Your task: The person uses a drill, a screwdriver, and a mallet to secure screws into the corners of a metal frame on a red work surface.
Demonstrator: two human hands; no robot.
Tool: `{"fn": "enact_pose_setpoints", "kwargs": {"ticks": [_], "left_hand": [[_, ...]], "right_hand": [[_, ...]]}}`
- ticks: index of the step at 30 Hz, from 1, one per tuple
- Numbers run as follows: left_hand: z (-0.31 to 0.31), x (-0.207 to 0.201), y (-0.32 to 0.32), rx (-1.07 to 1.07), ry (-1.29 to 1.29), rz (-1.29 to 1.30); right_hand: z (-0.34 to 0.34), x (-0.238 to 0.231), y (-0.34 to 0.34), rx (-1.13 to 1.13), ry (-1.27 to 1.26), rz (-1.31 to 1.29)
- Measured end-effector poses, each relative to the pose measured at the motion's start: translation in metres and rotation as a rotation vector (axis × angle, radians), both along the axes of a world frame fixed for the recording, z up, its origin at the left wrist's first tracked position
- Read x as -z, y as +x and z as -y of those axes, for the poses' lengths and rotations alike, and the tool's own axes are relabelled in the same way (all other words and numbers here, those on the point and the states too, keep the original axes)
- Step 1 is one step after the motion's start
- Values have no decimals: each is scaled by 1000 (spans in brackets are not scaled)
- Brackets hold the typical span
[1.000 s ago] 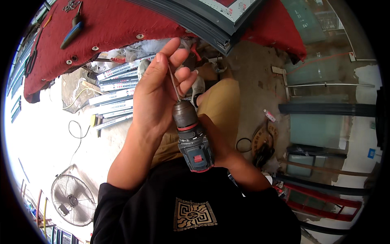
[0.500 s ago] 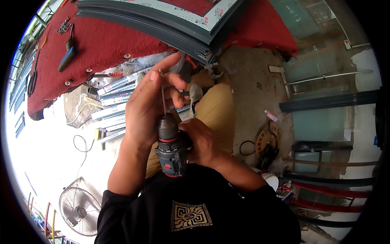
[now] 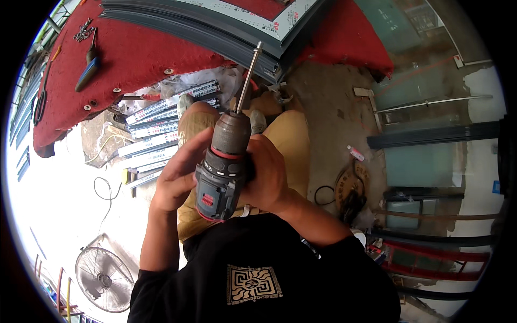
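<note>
A grey-and-black cordless drill point(image 3: 222, 167) with red trim points away from me, in front of my chest. Its chuck point(image 3: 232, 129) carries a long silver driver bit point(image 3: 249, 81) with a thicker, socket-like tip. My right hand point(image 3: 266, 175) is wrapped round the drill's grip, which is mostly hidden. Against the left side of the drill body lies my left hand point(image 3: 180, 175), its visible fingers spread; where they pass behind the drill they are hidden.
Dark frame profiles point(image 3: 215, 40) rest on a red-covered table point(image 3: 145, 48) with a blue-handled tool point(image 3: 89, 72) and a pile of small metal parts point(image 3: 84, 30). Wrapped profiles point(image 3: 153, 134) lie beyond my left hand. A fan point(image 3: 104, 280) stands lower left; glass panels point(image 3: 425, 167) are at right.
My left hand has come back from around the bit to the drill's body. The drill has moved up and closer to view, tilting right, and the whole bit now shows.
</note>
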State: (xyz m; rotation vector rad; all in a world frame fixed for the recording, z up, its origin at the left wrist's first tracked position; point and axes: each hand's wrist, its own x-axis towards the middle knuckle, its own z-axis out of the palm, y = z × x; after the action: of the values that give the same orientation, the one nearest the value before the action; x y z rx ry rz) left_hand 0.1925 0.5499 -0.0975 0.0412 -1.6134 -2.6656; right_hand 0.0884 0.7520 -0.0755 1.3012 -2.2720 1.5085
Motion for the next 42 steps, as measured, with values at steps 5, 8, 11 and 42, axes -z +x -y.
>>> {"fn": "enact_pose_setpoints", "kwargs": {"ticks": [5, 8, 11, 42], "left_hand": [[2, 27, 51, 56, 152, -92], [-11, 32, 40, -154, -84, -269], [-24, 10, 32, -214, -33, -155], [-40, -13, 7, -568, 190, 77]], "right_hand": [[27, -14, -2, 0, -130, -3], [45, -19, 10, 26, -177, 36], [53, -25, 9, 9, -193, 2], [5, -110, -205, 20, 37, -259]]}}
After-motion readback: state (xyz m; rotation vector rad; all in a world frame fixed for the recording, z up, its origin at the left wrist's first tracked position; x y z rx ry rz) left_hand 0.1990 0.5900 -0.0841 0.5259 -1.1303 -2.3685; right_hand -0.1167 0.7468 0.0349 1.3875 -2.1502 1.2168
